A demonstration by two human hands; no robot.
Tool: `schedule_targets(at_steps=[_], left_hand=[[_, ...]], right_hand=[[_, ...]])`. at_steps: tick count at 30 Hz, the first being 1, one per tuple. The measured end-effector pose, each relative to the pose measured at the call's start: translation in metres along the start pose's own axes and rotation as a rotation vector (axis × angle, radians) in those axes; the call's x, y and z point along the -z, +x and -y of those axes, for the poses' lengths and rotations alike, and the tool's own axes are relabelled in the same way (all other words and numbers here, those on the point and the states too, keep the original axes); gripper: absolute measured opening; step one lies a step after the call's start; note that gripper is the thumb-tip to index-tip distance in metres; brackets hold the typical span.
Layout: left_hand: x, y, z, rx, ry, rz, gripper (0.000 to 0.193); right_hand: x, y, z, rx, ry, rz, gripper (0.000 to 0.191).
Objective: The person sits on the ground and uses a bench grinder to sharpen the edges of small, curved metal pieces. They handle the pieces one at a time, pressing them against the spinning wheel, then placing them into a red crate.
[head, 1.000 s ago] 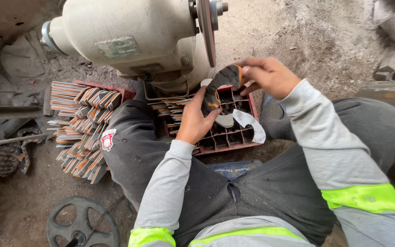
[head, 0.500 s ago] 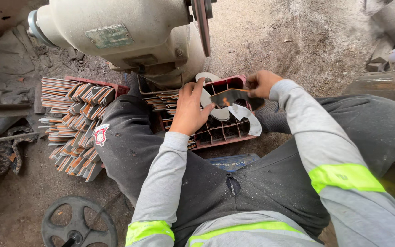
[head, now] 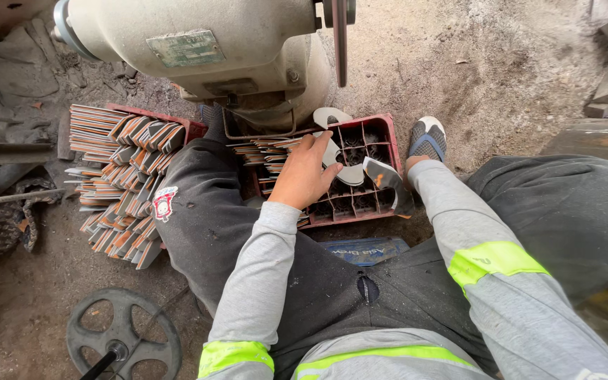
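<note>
Left hand (head: 306,176) lies spread on curved grey blades (head: 343,165) over the red crate (head: 389,134); right hand hidden, grip unclear.

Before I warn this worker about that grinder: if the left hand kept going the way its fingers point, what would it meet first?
Probably the pale curved blades under the left hand's fingertips, lying on the red crate. The grinder sits beyond; depth is unclear.

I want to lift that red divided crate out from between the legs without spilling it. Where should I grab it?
Probably the red crate's bare far-right rim, from above and the right. The left hand, grey blades and stacked pieces cover its left and near parts, and the grinder crowds the far left.
</note>
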State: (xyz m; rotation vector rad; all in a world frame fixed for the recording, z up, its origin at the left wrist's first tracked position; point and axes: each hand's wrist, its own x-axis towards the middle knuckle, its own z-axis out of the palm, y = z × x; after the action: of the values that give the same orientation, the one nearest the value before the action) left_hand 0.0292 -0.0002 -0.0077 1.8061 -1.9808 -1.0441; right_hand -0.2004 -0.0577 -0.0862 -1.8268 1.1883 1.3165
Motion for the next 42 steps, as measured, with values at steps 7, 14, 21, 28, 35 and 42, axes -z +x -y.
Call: schedule_targets(at_steps=[7, 14, 21, 28, 35, 42], left_hand=[[0.008, 0.003, 0.0, 0.038, -0.043, 0.001, 0.063], [0.018, -0.001, 0.02, 0.071, -0.119, -0.208, 0.051], [0.019, -0.004, 0.029, 0.109, -0.15, -0.232, 0.049], [0.022, -0.001, 0.025, 0.115, -0.103, -0.171, 0.052], [0.018, 0.0, 0.015, 0.13, -0.107, -0.08, 0.055], [0.004, 0.01, -0.002, -0.162, -0.352, 0.059, 0.073]], right_hand=[[0.024, -0.028, 0.058, 0.271, 0.342, -0.66, 0.045], [0.055, -0.013, 0.089, 0.259, 0.478, -1.032, 0.042], [0.099, 0.016, 0.117, 0.083, 0.508, -1.019, 0.054], [0.111, 0.028, 0.094, -0.054, 0.606, -1.182, 0.034], [0.118, -0.006, -0.016, -0.038, 0.937, -0.887, 0.026], [0.101, -0.093, -0.076, 0.408, 0.918, -0.53, 0.02]])
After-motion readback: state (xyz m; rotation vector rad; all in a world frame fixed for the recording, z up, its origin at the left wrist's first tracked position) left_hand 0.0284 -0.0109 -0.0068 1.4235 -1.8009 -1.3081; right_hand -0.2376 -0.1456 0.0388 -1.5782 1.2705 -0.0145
